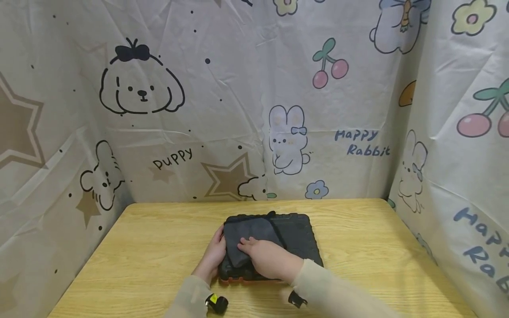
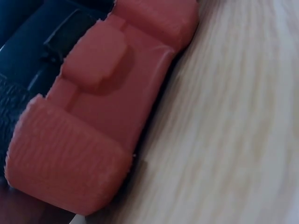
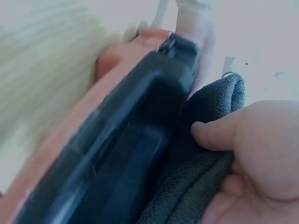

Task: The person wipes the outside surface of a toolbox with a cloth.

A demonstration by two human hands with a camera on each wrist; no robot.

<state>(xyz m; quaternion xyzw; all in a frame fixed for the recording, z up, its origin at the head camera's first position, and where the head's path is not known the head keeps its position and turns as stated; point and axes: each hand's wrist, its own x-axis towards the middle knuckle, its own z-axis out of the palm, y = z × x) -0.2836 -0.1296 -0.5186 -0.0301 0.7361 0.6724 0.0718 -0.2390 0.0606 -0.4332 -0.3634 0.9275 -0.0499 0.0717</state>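
A black hard plastic case (image 1: 300, 234) with an orange-red lower edge (image 2: 107, 107) lies flat on the wooden table. Over the left part of its lid is spread a folded dark grey cloth (image 1: 248, 229), fuzzy like a towel in the right wrist view. My left hand (image 1: 214, 254) holds the case by its left side, its fingertips partly hidden. The right hand (image 1: 270, 258) lies on the cloth with its fingers stretched out, pressing it onto the lid; its thumb (image 3: 215, 135) rests along the cloth near the case's front edge.
The wooden table (image 1: 159, 238) stretches out on both sides of the case. Behind it and at the sides hangs a pale curtain (image 1: 222, 110) printed with cartoon animals, stars and cherries. Small black wrist cameras (image 1: 217, 303) sit at both sleeves.
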